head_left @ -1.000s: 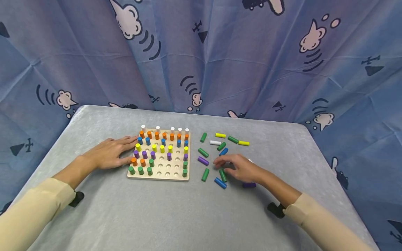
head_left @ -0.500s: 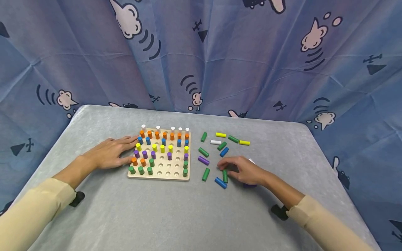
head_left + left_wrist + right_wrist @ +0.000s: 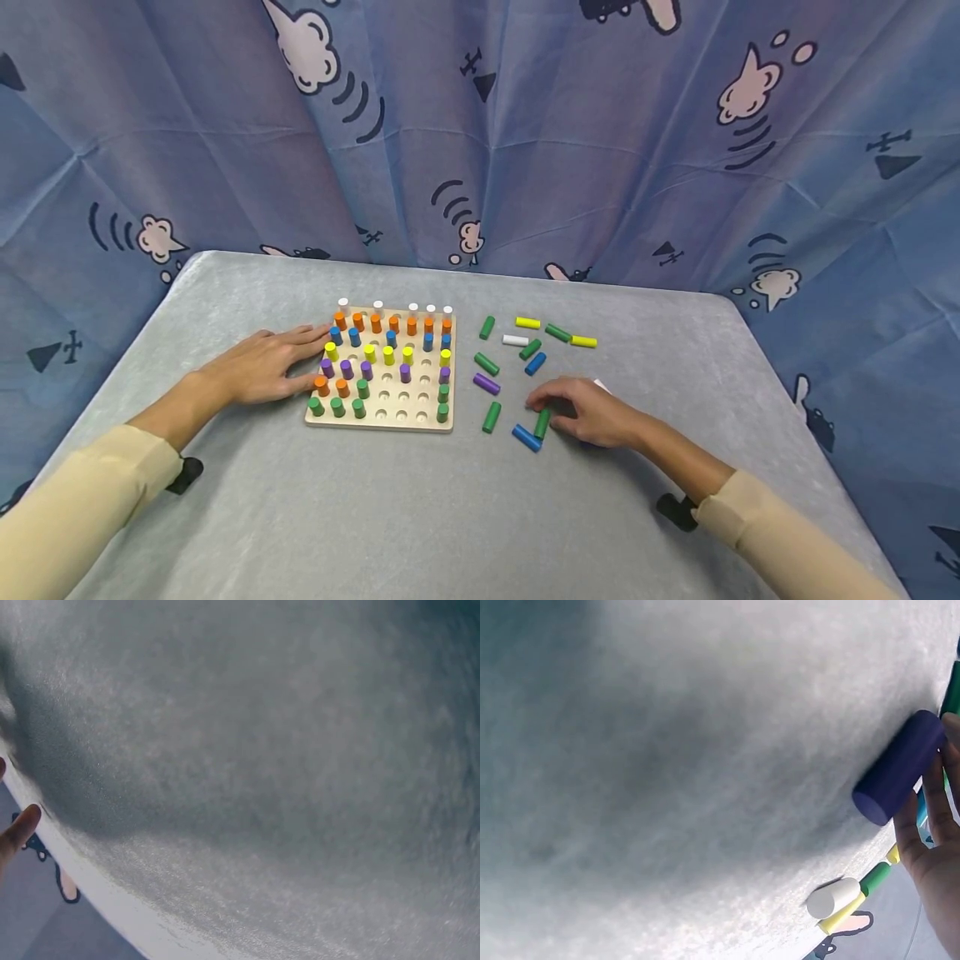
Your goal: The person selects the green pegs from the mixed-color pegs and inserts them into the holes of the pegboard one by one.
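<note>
A wooden pegboard (image 3: 401,423) stands on the left half of the table, holding upright pegs in coloured rows, with some bare holes. My left hand (image 3: 266,367) rests at its left edge, fingers extended and touching it. To the right of the board, my right hand (image 3: 588,410) pinches a green peg (image 3: 542,425) between thumb and fingers, low over the table. The peg's far end is under the fingers, and its near end meets a blue peg (image 3: 527,438). In the right wrist view, a purple peg (image 3: 900,766) lies close to the hand.
Loose pegs lie between board and right hand, among them a purple peg (image 3: 487,383), a green peg (image 3: 491,417) and a blue peg (image 3: 536,363). Farther back are a white peg (image 3: 515,340) and yellow pegs (image 3: 528,322). A patterned curtain (image 3: 480,150) hangs behind the table.
My right hand has shifted slightly right and nearer, drawing the green peg along and turning it, and now hides the purple peg beneath it from the head view. My left hand stays put.
</note>
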`<move>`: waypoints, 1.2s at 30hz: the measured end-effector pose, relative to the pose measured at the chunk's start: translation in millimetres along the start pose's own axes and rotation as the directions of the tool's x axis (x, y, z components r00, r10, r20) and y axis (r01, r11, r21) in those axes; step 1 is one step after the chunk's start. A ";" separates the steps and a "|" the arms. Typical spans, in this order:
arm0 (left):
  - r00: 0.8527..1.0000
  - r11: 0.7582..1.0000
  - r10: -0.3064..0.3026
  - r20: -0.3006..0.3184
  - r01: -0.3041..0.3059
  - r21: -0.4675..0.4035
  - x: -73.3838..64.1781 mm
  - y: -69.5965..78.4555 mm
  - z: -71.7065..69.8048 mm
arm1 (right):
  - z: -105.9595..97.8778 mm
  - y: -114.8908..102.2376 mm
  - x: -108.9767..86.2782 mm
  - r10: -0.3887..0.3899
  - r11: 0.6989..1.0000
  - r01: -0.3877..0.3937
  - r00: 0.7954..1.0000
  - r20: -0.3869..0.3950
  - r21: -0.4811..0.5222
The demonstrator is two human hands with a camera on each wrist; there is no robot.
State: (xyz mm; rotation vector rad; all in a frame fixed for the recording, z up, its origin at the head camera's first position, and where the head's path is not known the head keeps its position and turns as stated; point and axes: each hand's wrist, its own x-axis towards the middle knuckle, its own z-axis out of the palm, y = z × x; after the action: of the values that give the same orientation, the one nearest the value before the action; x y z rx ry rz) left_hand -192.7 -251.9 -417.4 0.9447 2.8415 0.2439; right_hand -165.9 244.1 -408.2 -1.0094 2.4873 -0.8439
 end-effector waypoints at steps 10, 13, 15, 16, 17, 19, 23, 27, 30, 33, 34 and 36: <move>1.000 1.000 -0.003 0.000 0.003 -0.005 0.4 -1.2 0.4 | -1.3 -0.1 2.4 0.041 0.999 -0.041 0.999 0.023 0.014; 1.000 1.000 0.000 0.000 0.000 -0.006 0.5 -1.0 0.7 | -2.5 0.7 2.9 0.043 0.999 -0.044 0.999 0.028 0.019; 1.000 1.000 0.001 -0.002 -0.001 -0.006 0.4 -1.0 0.8 | -3.5 1.0 2.9 0.049 0.999 -0.049 0.998 0.027 0.021; 1.000 1.000 0.001 -0.003 -0.001 -0.005 0.3 -1.0 0.8 | -4.0 1.1 2.9 0.051 0.998 -0.052 0.998 0.024 0.021; 1.000 1.000 0.001 -0.004 -0.001 -0.004 0.2 -1.0 0.8 | -4.6 1.0 2.7 0.056 0.998 -0.056 0.998 0.020 0.024; 1.000 1.000 0.000 -0.006 0.000 -0.003 0.1 -1.1 0.6 | -6.1 0.6 2.4 0.062 0.998 -0.062 0.998 0.011 0.032; 1.000 1.000 0.002 -0.007 -0.002 -0.001 0.0 -0.6 0.2 | -9.4 -0.7 2.3 0.052 0.997 -0.052 0.999 -0.009 0.061; 1.000 1.000 0.005 -0.005 -0.005 0.000 0.3 -0.8 0.2 | -12.1 -3.2 3.8 0.041 0.997 -0.038 0.999 -0.033 0.073; 1.000 1.000 0.007 -0.005 -0.007 0.001 0.5 -1.0 0.1 | -13.7 -5.5 5.9 0.036 0.996 -0.031 0.998 -0.057 0.078; 1.000 1.000 0.007 -0.006 -0.007 0.002 0.5 -0.7 -0.2 | -13.7 -7.5 8.7 0.018 0.996 -0.012 0.997 -0.077 0.084; 1.000 1.000 0.007 -0.006 -0.007 0.002 0.6 -0.2 -0.4 | -13.0 -8.2 9.8 0.011 0.997 -0.005 0.997 -0.081 0.082; 1.000 1.000 0.007 -0.007 -0.007 0.003 0.7 0.4 -0.5 | -10.6 -8.9 12.0 0.001 0.996 0.007 0.996 -0.084 0.087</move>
State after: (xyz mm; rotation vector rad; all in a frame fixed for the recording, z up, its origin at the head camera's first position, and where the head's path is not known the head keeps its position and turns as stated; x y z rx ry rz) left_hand -193.1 -251.2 -416.9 0.9568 2.8459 0.2442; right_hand -174.9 234.7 -395.3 -0.9674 2.4944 -1.0060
